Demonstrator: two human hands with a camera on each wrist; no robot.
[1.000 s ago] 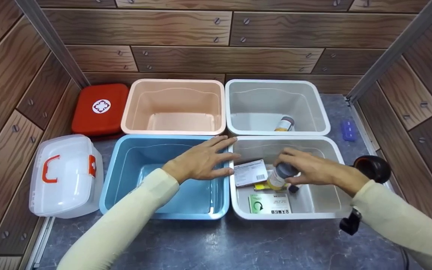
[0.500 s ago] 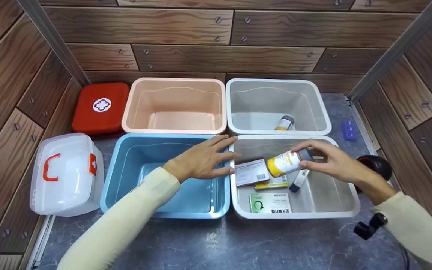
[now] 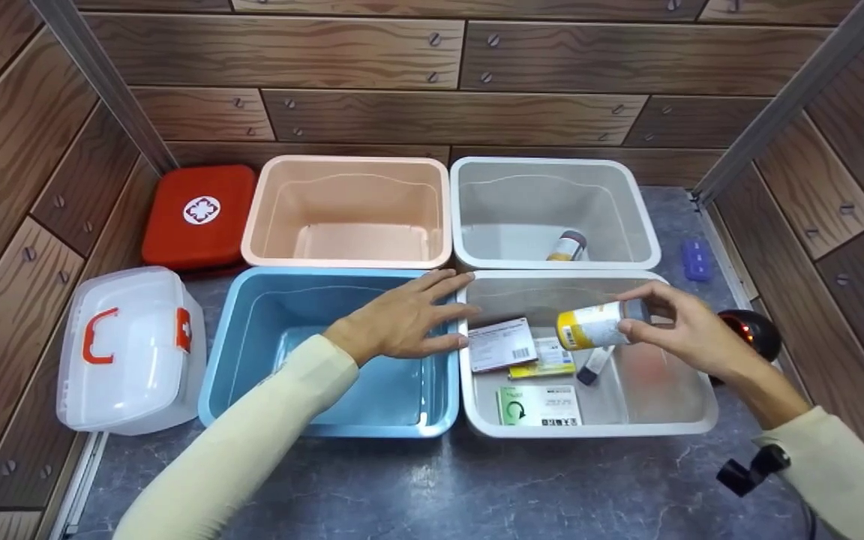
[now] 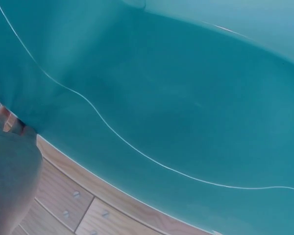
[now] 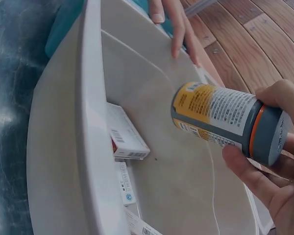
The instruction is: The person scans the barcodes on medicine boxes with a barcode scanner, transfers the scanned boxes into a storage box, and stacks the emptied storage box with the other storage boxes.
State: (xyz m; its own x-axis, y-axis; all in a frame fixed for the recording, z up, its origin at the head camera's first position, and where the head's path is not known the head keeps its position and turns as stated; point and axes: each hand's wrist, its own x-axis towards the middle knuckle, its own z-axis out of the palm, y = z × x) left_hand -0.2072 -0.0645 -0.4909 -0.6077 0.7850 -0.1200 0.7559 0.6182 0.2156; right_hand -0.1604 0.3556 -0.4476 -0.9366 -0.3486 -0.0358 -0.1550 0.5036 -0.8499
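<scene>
My right hand [image 3: 691,334] grips a pill bottle [image 3: 589,325] by its grey cap end, fingers and thumb curled round it. The bottle is tipped nearly on its side above the near grey bin [image 3: 589,431]. In the right wrist view, the bottle [image 5: 213,110] shows a yellow and white printed label and an orange ring by the cap. My left hand [image 3: 409,316] has its fingers spread straight, their tips at the adjoining rims of the blue bin [image 3: 327,429] and the near grey bin. Below the bottle lie several medicine boxes [image 3: 502,345] and a small dark-capped tube [image 3: 595,365].
Behind stand a peach bin [image 3: 357,193] and another grey bin [image 3: 544,199] with a similar bottle [image 3: 568,245] inside. A red first-aid case [image 3: 199,217] and a clear box [image 3: 132,352] are at left. A purple pill case [image 3: 696,259] and a black rounded device [image 3: 758,334] are at right.
My right hand has raised the bottle from among the boxes, moved it right and tipped it from near upright onto its side. The left hand has stayed put. A red glow now shows on the black device.
</scene>
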